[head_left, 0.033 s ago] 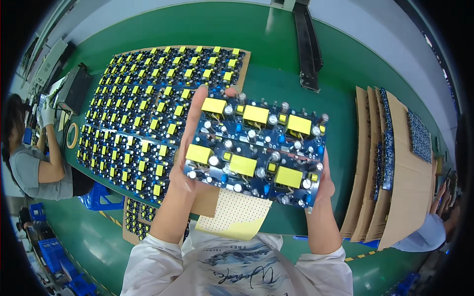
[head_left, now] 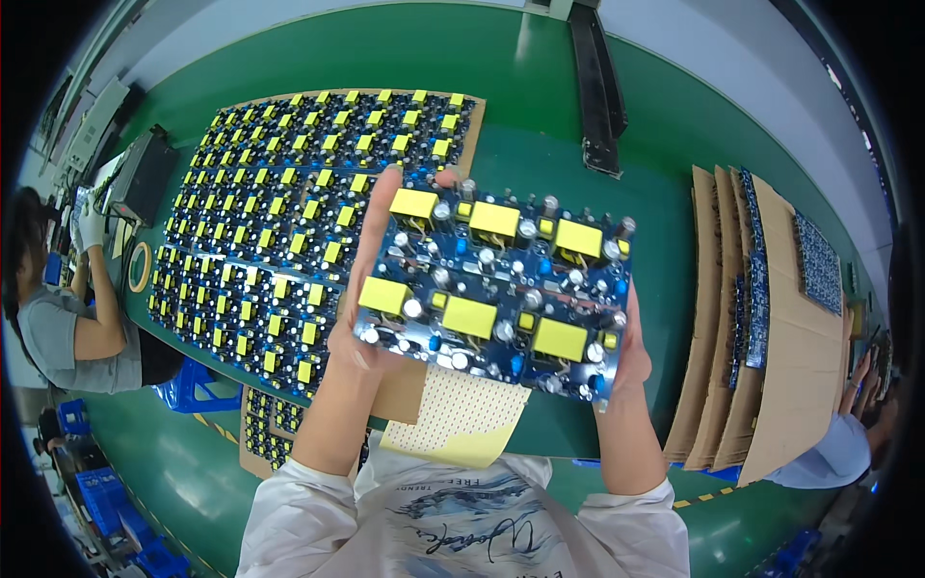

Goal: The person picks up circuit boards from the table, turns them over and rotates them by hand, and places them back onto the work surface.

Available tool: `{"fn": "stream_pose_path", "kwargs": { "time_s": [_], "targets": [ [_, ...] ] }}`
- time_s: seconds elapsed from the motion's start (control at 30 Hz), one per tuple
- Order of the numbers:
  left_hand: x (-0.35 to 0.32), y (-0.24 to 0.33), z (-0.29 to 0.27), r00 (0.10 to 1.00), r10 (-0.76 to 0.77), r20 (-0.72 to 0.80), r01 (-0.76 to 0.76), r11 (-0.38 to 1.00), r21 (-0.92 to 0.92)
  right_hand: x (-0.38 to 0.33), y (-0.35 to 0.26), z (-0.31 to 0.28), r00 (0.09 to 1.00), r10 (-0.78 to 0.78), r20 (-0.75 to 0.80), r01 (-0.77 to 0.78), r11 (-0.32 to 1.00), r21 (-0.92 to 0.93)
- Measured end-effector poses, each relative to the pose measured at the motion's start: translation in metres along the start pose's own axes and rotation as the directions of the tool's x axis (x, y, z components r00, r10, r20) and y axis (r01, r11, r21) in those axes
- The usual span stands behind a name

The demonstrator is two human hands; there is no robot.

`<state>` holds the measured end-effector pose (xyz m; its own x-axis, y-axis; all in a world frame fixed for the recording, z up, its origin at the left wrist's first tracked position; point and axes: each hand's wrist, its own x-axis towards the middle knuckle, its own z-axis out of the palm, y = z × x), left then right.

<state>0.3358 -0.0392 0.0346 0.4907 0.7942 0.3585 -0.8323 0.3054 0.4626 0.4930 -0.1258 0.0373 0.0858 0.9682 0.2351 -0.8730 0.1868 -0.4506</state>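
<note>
Between my two hands I hold up a dark blue circuit board panel (head_left: 482, 275), tilted toward me. It carries yellow block-shaped transformers, silver capacitors and small blue parts in two rows. My left hand (head_left: 349, 332) is closed on its left edge, one finger stretched along that side and fingertips showing at the far edge. My right hand (head_left: 631, 361) grips the right edge, its fingers mostly hidden behind the panel. Below the panel, in front of my shirt, lies a cream sheet (head_left: 467, 409) patterned with small marks.
Many similar boards (head_left: 260, 231) cover the green table (head_left: 530, 144) at left, on cardboard. Cardboard sheets (head_left: 790, 385) with boards between them stand at right. A black channel-shaped bar (head_left: 597, 96) lies at the back. A gloved person (head_left: 72, 308) works at left; another person's sleeve (head_left: 819, 458) shows at right.
The circuit board panel in my hands has shifted very slightly left and away from me. Both hands keep their hold.
</note>
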Motion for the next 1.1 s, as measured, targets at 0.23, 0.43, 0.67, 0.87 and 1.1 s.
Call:
{"fn": "stream_pose_path", "kwargs": {
  "time_s": [0.23,0.43,0.67,0.87,1.1],
  "targets": [
    [0.005,0.005,0.006,0.999,-0.040,-0.016,0.043,0.978,0.202,0.004,-0.001,0.000,0.997,0.018,-0.073,-0.016,1.000,0.024],
    [0.003,0.006,0.009,0.985,-0.062,-0.161,0.120,0.917,0.381,0.004,-0.003,0.000,0.996,0.037,-0.078,-0.036,0.999,0.014],
    [0.003,0.003,0.008,0.999,0.013,-0.034,-0.009,0.993,0.121,0.000,-0.004,-0.003,0.993,0.066,-0.100,-0.059,0.995,0.077],
    [0.000,0.011,0.013,0.996,-0.031,-0.083,0.041,0.992,0.120,-0.001,-0.004,-0.014,0.992,0.103,-0.076,-0.091,0.985,0.148],
    [0.008,0.000,-0.006,0.999,0.045,-0.030,-0.041,0.994,0.103,-0.001,-0.002,-0.020,0.994,0.106,0.009,-0.106,0.978,0.181]
  ]
}}
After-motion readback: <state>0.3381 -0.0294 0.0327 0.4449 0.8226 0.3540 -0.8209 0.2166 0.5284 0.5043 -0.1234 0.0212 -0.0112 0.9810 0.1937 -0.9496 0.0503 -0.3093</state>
